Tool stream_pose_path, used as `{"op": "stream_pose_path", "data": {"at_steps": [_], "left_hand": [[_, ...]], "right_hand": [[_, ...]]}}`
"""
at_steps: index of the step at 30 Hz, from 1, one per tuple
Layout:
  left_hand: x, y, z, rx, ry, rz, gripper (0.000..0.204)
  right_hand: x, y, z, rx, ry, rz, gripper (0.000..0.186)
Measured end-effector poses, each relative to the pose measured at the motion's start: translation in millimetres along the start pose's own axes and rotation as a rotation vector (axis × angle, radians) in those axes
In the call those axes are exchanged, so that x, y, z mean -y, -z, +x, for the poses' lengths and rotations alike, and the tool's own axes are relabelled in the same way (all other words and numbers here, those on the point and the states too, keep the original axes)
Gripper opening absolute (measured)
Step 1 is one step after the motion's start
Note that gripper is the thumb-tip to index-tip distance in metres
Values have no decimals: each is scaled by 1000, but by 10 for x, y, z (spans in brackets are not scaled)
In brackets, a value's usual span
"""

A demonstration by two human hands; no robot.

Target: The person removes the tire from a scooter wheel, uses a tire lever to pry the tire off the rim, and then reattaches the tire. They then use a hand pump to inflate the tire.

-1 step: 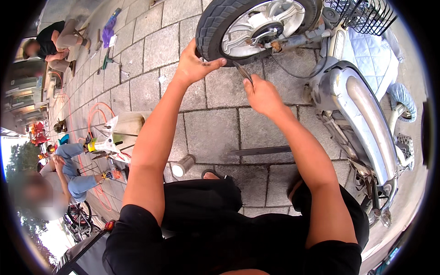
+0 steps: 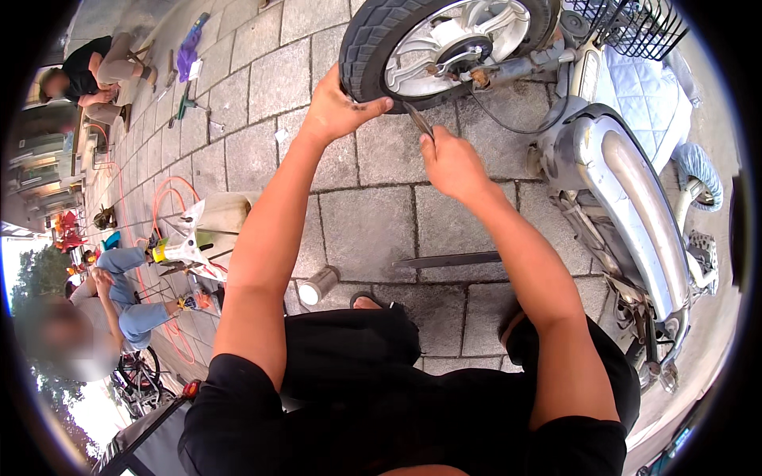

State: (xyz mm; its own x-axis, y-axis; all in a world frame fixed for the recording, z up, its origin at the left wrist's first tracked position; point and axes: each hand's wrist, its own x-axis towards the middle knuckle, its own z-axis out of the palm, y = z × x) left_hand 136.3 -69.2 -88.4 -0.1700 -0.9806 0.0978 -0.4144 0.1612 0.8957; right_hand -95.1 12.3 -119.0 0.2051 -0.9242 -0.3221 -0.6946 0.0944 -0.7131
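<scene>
A black tyre (image 2: 367, 59) sits on a pale spoked wheel (image 2: 432, 51) at the far middle. My left hand (image 2: 335, 107) grips the tyre's near left edge, thumb laid along the sidewall and fingers hidden behind the tread. My right hand (image 2: 454, 163) is closed around a slim metal tyre lever (image 2: 417, 119), its thumb on top and its tip against the tyre's near edge by the rim. Most of the lever's handle is covered by the fist. The wheel's axle joins a worn metal arm (image 2: 512, 73) of the two-wheeler beside it.
The two-wheeler's silver body (image 2: 627, 190) lies along the right, with a black wire basket (image 2: 635, 28) beyond. A metal can (image 2: 318, 285) and a dark flat bar (image 2: 448, 260) lie on the paving near my feet. Tools, orange hoses (image 2: 171, 186) and two seated people are leftward.
The wheel has turned slightly, its spokes sitting a little differently. My right hand and the lever have shifted slightly left; my left hand keeps its place on the tyre.
</scene>
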Motion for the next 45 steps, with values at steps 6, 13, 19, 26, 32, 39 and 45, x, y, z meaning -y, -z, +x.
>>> {"op": "stream_pose_path", "data": {"at_steps": [6, 13, 19, 26, 32, 39, 45], "left_hand": [[-67, 143, 146, 146, 85, 218, 48], [-46, 110, 142, 91, 45, 137, 31], [-38, 164, 252, 123, 134, 179, 41], [-57, 175, 214, 175, 120, 64, 49], [-78, 164, 187, 170, 117, 30, 54], [18, 94, 179, 109, 116, 70, 64], [-374, 119, 152, 0, -10, 49, 93]], "right_hand": [[257, -153, 59, -12, -6, -123, 29], [510, -232, 86, 26, -91, -147, 32], [608, -146, 185, -46, 21, -254, 29], [323, -153, 91, -49, 14, -199, 30], [-75, -218, 70, -67, -102, -258, 29], [92, -229, 569, -30, -102, -318, 33], [-187, -375, 188, 48, -130, -225, 37]]}}
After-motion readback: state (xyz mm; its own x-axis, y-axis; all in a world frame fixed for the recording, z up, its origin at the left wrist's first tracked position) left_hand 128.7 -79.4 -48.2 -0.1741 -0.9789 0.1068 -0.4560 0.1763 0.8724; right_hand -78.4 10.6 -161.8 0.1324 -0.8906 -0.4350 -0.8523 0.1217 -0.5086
